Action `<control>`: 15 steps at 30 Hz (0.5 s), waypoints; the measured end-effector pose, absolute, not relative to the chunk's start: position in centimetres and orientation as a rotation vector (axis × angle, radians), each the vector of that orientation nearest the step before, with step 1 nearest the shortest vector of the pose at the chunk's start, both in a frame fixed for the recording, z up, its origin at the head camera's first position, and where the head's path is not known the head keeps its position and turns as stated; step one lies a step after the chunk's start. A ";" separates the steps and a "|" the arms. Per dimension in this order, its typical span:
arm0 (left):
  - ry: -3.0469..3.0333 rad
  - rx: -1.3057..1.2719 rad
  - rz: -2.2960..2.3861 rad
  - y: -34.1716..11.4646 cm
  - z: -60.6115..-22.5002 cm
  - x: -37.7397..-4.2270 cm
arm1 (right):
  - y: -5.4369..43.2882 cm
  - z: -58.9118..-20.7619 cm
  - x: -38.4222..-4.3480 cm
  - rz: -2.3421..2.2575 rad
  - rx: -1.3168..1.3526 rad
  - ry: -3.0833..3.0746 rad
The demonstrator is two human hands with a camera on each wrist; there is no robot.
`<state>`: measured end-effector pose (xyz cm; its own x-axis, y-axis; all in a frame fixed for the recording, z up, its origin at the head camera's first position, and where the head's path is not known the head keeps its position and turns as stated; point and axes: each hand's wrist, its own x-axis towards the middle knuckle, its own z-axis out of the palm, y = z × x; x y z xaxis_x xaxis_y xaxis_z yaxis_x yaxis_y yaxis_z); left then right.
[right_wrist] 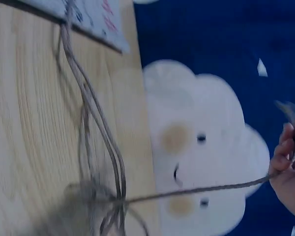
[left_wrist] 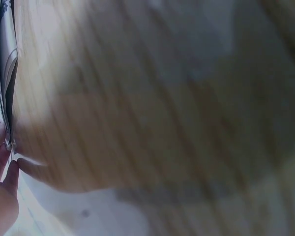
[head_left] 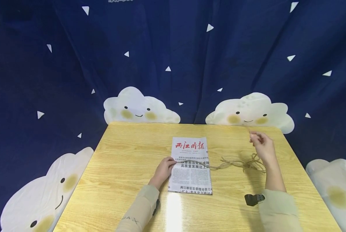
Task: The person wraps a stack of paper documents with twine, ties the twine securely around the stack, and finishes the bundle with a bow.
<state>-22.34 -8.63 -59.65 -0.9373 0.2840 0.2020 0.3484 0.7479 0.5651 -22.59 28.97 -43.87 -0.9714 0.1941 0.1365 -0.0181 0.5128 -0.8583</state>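
A folded newspaper with a red title lies on the wooden table. Brown twine runs across its middle and off to the right, ending in a loose tangle of loops. At the paper's left edge, my left hand pinches the edge and the twine's left end; the left wrist view has fingers about the paper's layered edge. My right hand is raised above the table's right side, pinching one twine end. In the right wrist view that strand stretches taut from the tangle to the fingers.
The light wooden table reaches back to a dark blue curtain printed with white triangles and smiling clouds. Dark wrist devices sit at both sleeves. Glare marks the tabletop in front of the newspaper.
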 end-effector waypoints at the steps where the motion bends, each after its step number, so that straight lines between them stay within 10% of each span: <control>1: -2.845 -0.511 -0.951 -8.6 -59.7 -22.4 | 28.2 -43.9 -23.0 1.410 -0.113 -2.591; 15: -2.850 -0.475 -0.920 -8.5 -59.9 -22.4 | 18.7 -49.6 -27.4 1.322 0.405 -2.919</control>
<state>-22.44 -8.46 -59.92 -0.9450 0.2606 0.1976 0.3270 0.7672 0.5518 -27.39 18.69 -49.60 -0.9648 -0.2621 0.0226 -0.1899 0.6343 -0.7494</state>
